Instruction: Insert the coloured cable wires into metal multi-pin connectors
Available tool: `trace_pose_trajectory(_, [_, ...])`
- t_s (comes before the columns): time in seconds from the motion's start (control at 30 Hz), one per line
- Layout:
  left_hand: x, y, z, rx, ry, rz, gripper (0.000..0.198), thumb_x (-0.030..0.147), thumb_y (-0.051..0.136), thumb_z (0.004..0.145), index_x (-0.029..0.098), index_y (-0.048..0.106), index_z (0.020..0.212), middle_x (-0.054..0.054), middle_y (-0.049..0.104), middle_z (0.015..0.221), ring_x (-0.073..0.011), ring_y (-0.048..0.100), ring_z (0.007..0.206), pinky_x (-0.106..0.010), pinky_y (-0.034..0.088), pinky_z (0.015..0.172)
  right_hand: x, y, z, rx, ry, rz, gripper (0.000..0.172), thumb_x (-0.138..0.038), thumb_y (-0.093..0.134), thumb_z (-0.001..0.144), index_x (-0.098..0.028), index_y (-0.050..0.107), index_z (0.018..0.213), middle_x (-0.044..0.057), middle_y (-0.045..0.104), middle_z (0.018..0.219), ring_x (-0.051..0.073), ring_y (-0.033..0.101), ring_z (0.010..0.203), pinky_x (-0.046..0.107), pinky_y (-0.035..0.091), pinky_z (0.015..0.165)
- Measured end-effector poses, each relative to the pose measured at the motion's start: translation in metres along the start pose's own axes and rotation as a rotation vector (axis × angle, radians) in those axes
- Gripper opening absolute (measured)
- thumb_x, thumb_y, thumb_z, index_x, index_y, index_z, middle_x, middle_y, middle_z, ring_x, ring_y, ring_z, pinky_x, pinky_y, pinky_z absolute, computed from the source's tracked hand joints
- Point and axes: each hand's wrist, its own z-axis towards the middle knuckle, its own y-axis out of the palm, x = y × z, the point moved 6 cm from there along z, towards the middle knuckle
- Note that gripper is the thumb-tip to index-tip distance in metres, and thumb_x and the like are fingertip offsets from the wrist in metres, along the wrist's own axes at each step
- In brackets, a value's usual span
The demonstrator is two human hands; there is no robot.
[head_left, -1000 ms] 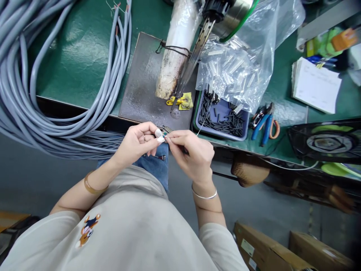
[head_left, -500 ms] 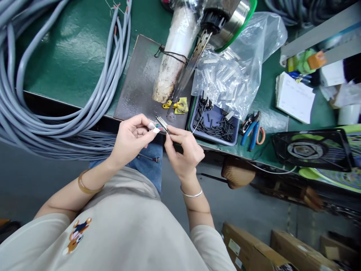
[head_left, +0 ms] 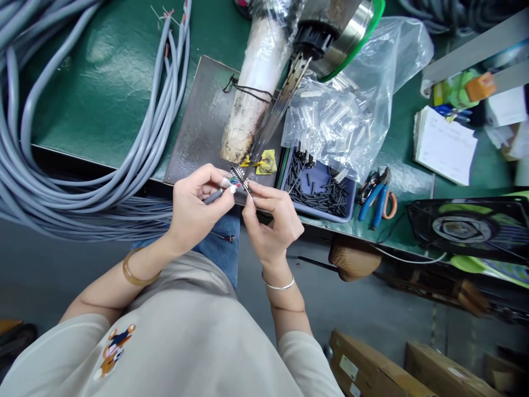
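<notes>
My left hand (head_left: 200,201) pinches a grey cable (head_left: 213,197) with its thin coloured wires (head_left: 235,181), at a metal multi-pin connector (head_left: 238,173). The fingers of my right hand (head_left: 270,218) are closed on a thin solder wire (head_left: 249,192) at the connector's right end. Part of that wire shows again beyond the knuckles, over the parts tray. Directly above the connector, the dark tip of a fixed soldering iron (head_left: 264,129) points down and seems to meet it. Whether my right fingers also grip the connector is hidden.
Coiled grey cables (head_left: 136,160) cover the left. A stained white tube (head_left: 250,105) stands beside the iron, above a yellow sponge (head_left: 266,161). To the right are a tray (head_left: 326,215) of black sleeves, a bag (head_left: 330,110) of connectors, pliers (head_left: 374,204) and a black fan (head_left: 458,229).
Both hands have carried the connector slightly up towards the iron's tip. The grey cable now shows in my left hand. The view has shifted a little.
</notes>
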Motion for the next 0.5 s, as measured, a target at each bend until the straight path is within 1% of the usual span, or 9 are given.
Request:
trace_pose_trajectory(0.17, [-0.0021, 0.0016, 0.0034, -0.022, -0.017, -0.056, 0.011, 0.016, 0.073, 0.075, 0.015, 0.063, 0.072, -0.001, 0.069, 0.080, -0.0072, 0.064, 0.067, -0.015, 0.053, 0.062, 0.0044, 0.0002, 0.0021, 0.006, -0.007, 0.015, 0.020, -0.006, 0.070, 0.086, -0.024, 0.062, 0.092, 0.004, 0.080, 0.100, 0.018, 0.078, 0.089, 0.032, 0.064, 0.077])
trace_pose_trajectory(0.33, [-0.0047, 0.0017, 0.0048, -0.007, 0.065, -0.061, 0.010, 0.012, 0.073, 0.074, 0.014, 0.064, 0.072, -0.001, 0.071, 0.080, -0.0066, 0.065, 0.065, -0.013, 0.053, 0.059, 0.0053, 0.0007, 0.0017, -0.004, -0.013, 0.017, 0.020, -0.005, 0.071, 0.085, -0.022, 0.063, 0.092, 0.005, 0.080, 0.100, 0.016, 0.077, 0.089, 0.029, 0.064, 0.078])
trace_pose_trajectory(0.5, [0.0018, 0.0022, 0.0039, 0.006, 0.121, -0.047, 0.011, 0.012, 0.074, 0.074, 0.015, 0.063, 0.072, -0.001, 0.071, 0.080, -0.0073, 0.066, 0.067, -0.014, 0.053, 0.059, 0.0034, -0.0018, 0.0043, 0.013, -0.024, 0.012, 0.021, -0.006, 0.073, 0.084, -0.023, 0.065, 0.093, 0.004, 0.080, 0.101, 0.016, 0.077, 0.088, 0.029, 0.065, 0.077])
